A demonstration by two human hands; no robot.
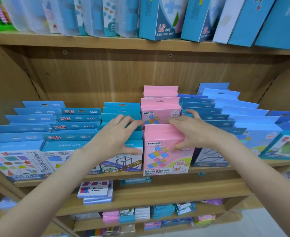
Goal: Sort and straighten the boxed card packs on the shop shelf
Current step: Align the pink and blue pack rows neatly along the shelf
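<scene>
Rows of boxed card packs stand on the middle wooden shelf. A pink row runs down the centre: the front pink pack leans forward at the shelf edge, with a second pink pack and a third behind it. My right hand grips the front pink pack's top right corner, thumb on its face and fingers over the top. My left hand rests with spread fingers on the teal packs just left of the pink row, fingertips reaching the pink pack's top left edge.
Blue pack rows fill the shelf's left; dark and light blue rows fill the right. Tall blue boxes and clear cases stand on the shelf above. Lower shelves hold small stacked packs.
</scene>
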